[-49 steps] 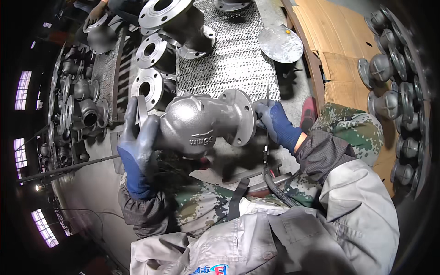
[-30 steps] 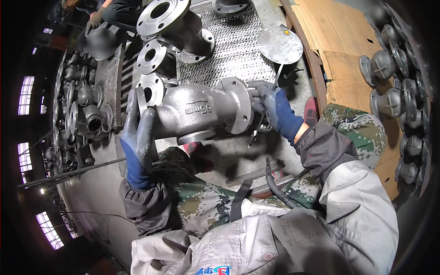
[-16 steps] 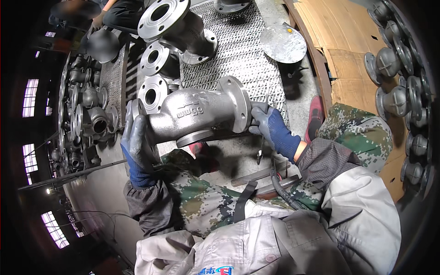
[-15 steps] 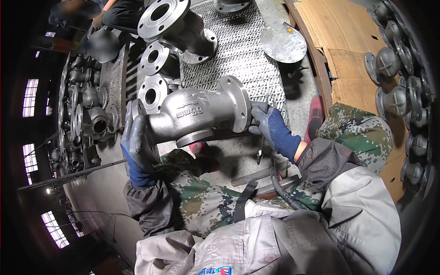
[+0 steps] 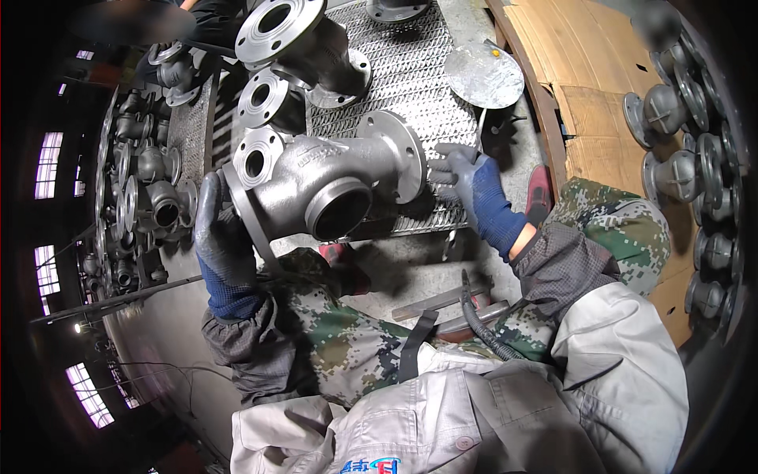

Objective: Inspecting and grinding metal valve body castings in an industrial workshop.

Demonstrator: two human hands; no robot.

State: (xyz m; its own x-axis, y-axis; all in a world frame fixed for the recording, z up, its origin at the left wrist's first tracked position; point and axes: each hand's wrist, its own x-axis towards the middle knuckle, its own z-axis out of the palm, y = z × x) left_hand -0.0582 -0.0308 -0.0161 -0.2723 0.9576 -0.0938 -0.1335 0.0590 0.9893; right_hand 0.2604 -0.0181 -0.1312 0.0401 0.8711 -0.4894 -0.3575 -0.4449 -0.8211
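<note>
Filling the upper middle of my head view, the ribbed metal worktop carried flanged castings along its left side. Right of it I saw a sheet of brown cardboard, with rounder castings on its far side. At the worktop's near edge, the grey valve body was tilted, its left flange nearer to me and its round side opening facing my way; whether it touched the worktop I couldn't tell. A round grey plate showed beyond it, to the right. My gloved left grip lay against the left flange's outer face; how far its fingers closed there I couldn't tell. My right grip was released, fingers spread, just beside the other flange. Lower down, a black ribbed hose curved between the legs.
</note>
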